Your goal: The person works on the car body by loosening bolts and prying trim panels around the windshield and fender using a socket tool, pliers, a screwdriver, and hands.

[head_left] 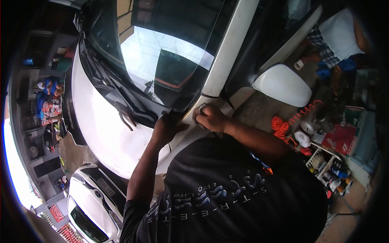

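Both my hands are at the lower corner of the windshield (182, 81) of a white car. My left hand (164, 130) is closed at the edge of the black cowl, with a small grey piece showing at its fingertips. Close by, my right hand (211, 118) has its fingers curled at the foot of the white pillar (231, 46). Another small grey piece shows at those fingers. What either hand grips is too small and dark to name. Left of my hands, a wiper arm (106, 83) lies along the base of the glass.
The white hood (103, 133) spreads to the left, and a side mirror (283, 85) juts out at right. An orange coiled hose (279, 126) hangs near a rack of bottles (328, 168). Another white car (91, 202) stands lower left. A person (340, 36) is at upper right.
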`<move>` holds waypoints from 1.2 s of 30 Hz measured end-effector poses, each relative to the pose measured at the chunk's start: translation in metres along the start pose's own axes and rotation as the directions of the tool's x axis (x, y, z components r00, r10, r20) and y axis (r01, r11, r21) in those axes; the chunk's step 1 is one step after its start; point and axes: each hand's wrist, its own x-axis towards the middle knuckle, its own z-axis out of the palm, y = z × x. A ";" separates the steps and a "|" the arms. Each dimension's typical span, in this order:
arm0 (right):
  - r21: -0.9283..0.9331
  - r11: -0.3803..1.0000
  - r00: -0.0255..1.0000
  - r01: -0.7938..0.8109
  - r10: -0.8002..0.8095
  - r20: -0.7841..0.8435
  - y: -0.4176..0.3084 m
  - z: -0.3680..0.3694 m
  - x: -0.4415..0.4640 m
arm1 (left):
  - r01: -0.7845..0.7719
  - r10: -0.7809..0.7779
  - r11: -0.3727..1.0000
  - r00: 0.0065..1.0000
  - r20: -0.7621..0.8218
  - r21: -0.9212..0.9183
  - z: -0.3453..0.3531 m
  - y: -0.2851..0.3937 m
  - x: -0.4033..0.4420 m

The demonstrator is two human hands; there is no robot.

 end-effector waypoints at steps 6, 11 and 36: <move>-0.103 0.993 0.990 0.051 -0.064 -0.125 0.008 0.008 0.005 | -0.027 0.032 0.993 0.999 -0.038 0.119 0.009 -0.012 -0.002; -0.157 0.982 0.978 0.104 -0.130 -0.162 0.010 0.004 0.005 | -0.087 0.085 0.989 0.996 0.020 0.123 0.007 -0.015 0.006; 0.012 0.999 0.998 -0.048 0.049 -0.045 0.000 0.006 0.002 | 0.155 -0.101 0.953 0.973 0.206 -0.261 -0.026 -0.057 -0.033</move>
